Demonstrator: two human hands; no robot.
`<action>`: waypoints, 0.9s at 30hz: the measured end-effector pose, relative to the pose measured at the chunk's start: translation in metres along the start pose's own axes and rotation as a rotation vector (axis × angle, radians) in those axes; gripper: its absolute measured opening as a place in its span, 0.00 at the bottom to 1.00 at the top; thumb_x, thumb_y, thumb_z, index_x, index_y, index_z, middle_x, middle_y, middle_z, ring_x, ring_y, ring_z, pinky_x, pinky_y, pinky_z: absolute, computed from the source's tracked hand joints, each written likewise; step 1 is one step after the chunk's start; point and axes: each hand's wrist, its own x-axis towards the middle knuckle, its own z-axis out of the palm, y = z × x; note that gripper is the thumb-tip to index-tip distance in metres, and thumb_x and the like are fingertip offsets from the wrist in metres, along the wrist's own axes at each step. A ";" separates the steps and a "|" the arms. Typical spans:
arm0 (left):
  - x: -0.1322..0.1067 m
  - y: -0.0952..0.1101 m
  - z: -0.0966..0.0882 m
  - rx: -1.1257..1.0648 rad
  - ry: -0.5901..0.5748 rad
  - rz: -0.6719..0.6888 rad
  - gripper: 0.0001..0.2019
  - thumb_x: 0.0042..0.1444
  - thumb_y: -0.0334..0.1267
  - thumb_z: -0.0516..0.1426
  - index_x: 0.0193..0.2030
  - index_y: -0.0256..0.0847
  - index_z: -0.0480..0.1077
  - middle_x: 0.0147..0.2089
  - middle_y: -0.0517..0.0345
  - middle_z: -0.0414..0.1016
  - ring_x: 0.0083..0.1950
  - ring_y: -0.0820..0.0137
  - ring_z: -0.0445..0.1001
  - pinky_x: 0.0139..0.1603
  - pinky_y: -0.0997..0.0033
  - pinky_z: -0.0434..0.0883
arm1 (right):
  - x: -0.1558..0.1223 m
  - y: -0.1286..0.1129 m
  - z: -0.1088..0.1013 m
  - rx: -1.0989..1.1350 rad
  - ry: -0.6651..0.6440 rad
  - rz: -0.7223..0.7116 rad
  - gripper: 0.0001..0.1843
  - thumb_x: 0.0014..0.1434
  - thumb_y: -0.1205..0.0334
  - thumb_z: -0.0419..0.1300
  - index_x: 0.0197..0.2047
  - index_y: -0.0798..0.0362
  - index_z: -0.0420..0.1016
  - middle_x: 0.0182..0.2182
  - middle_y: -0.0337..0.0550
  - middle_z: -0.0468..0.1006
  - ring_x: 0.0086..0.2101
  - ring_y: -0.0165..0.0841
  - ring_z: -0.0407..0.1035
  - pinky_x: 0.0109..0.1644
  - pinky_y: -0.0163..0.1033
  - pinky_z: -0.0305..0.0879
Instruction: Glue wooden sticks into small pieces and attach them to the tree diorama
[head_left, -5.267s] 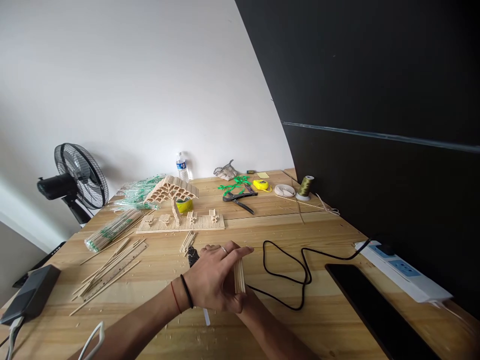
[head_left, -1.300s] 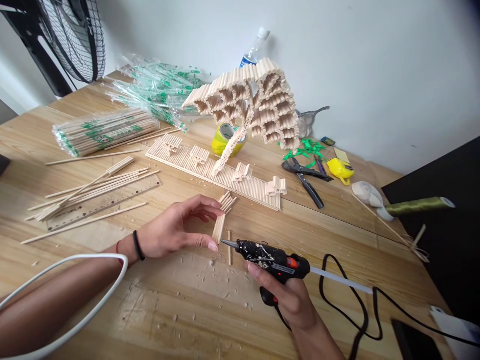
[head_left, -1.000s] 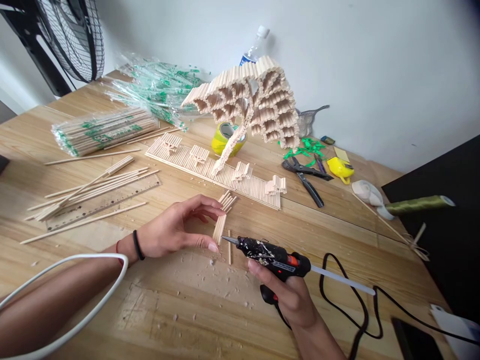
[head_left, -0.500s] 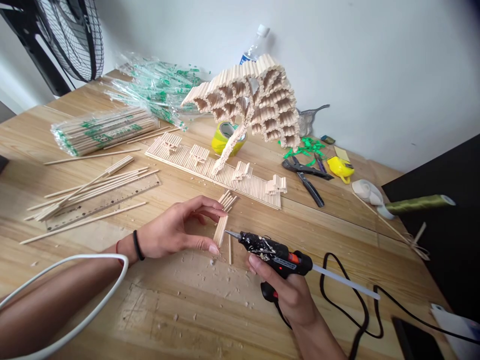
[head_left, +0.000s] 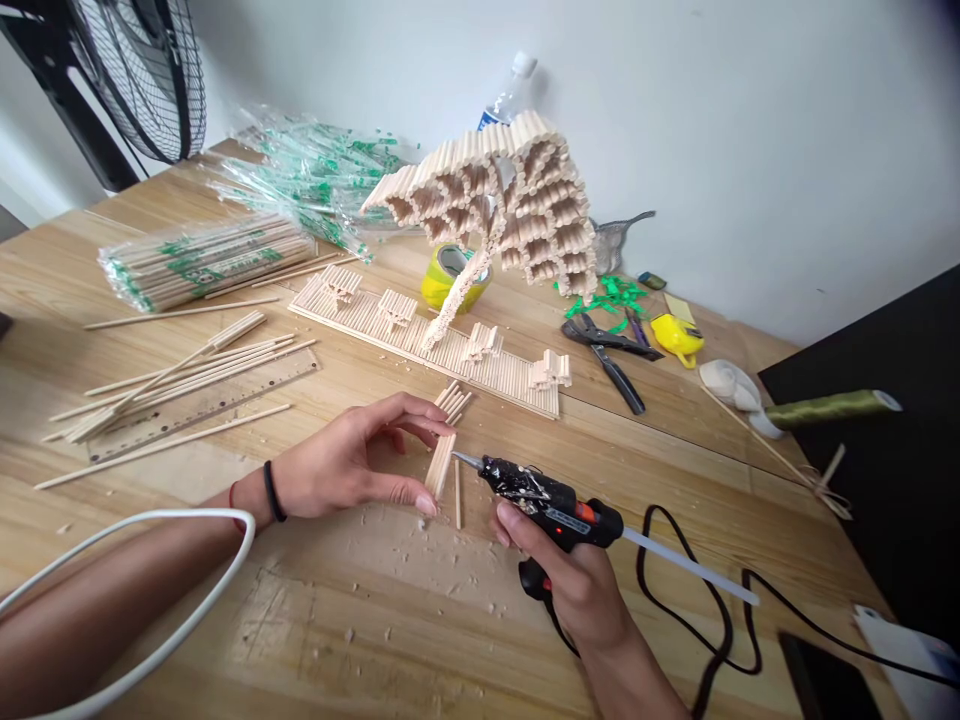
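Head view | left hand (head_left: 341, 465) pinches stick panel (head_left: 440, 465) on edge between thumb and forefinger, near table (head_left: 375, 620) centre | right hand (head_left: 577, 585) clenched round glue gun (head_left: 551, 495), nozzle at panel's right face | step: likely gluing | next: steady nozzle

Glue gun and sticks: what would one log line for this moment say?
left hand: pinches stick bundle | right hand: grips glue gun | nozzle: at bundle's side, contact unclear
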 end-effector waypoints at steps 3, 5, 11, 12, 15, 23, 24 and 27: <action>0.000 0.000 0.000 0.011 -0.003 -0.002 0.29 0.50 0.39 0.75 0.59 0.43 0.75 0.64 0.45 0.76 0.61 0.57 0.77 0.58 0.58 0.75 | -0.001 0.000 0.002 -0.019 0.037 0.004 0.21 0.63 0.46 0.69 0.28 0.52 0.73 0.26 0.39 0.68 0.30 0.34 0.63 0.35 0.42 0.60; 0.000 0.000 0.000 0.008 -0.008 0.002 0.29 0.50 0.39 0.75 0.59 0.43 0.75 0.64 0.45 0.76 0.60 0.58 0.78 0.58 0.59 0.75 | -0.001 0.001 0.003 -0.024 0.065 0.004 0.21 0.63 0.45 0.69 0.27 0.52 0.73 0.25 0.39 0.69 0.30 0.34 0.63 0.36 0.42 0.61; 0.001 0.001 0.000 0.002 -0.012 0.019 0.29 0.51 0.38 0.75 0.59 0.42 0.75 0.64 0.44 0.76 0.60 0.58 0.78 0.58 0.59 0.76 | 0.002 0.002 0.002 -0.037 0.030 -0.011 0.21 0.64 0.45 0.67 0.29 0.52 0.74 0.26 0.41 0.72 0.30 0.35 0.65 0.36 0.42 0.63; 0.001 0.001 0.001 0.006 -0.008 0.020 0.29 0.51 0.38 0.75 0.59 0.43 0.75 0.64 0.44 0.76 0.61 0.58 0.78 0.58 0.58 0.76 | 0.003 0.002 0.002 -0.041 0.013 -0.015 0.21 0.65 0.45 0.67 0.29 0.52 0.74 0.27 0.41 0.72 0.30 0.35 0.66 0.36 0.42 0.64; 0.000 0.001 0.001 0.013 -0.001 0.024 0.29 0.50 0.38 0.75 0.59 0.44 0.75 0.64 0.45 0.76 0.61 0.57 0.78 0.58 0.57 0.77 | 0.004 0.000 0.001 -0.049 -0.004 -0.026 0.21 0.67 0.47 0.66 0.28 0.51 0.73 0.27 0.41 0.72 0.30 0.35 0.66 0.36 0.42 0.64; 0.000 0.002 0.000 0.057 -0.009 0.026 0.29 0.50 0.39 0.75 0.59 0.43 0.75 0.64 0.44 0.77 0.61 0.56 0.78 0.56 0.58 0.77 | 0.004 -0.004 0.005 -0.029 0.012 -0.038 0.22 0.67 0.47 0.66 0.26 0.51 0.71 0.26 0.40 0.71 0.29 0.35 0.67 0.35 0.42 0.66; 0.000 0.002 0.000 0.061 -0.010 0.021 0.29 0.50 0.39 0.75 0.59 0.43 0.75 0.64 0.44 0.77 0.61 0.56 0.78 0.56 0.58 0.77 | 0.004 -0.004 0.007 -0.018 0.031 -0.045 0.22 0.66 0.47 0.66 0.26 0.51 0.71 0.25 0.40 0.71 0.29 0.35 0.66 0.35 0.42 0.66; 0.000 0.000 0.000 0.069 -0.003 0.011 0.29 0.51 0.41 0.74 0.59 0.43 0.74 0.64 0.44 0.76 0.61 0.57 0.78 0.58 0.57 0.77 | 0.005 -0.003 0.010 0.021 0.108 -0.062 0.22 0.65 0.46 0.67 0.27 0.51 0.72 0.23 0.39 0.70 0.27 0.35 0.66 0.32 0.42 0.66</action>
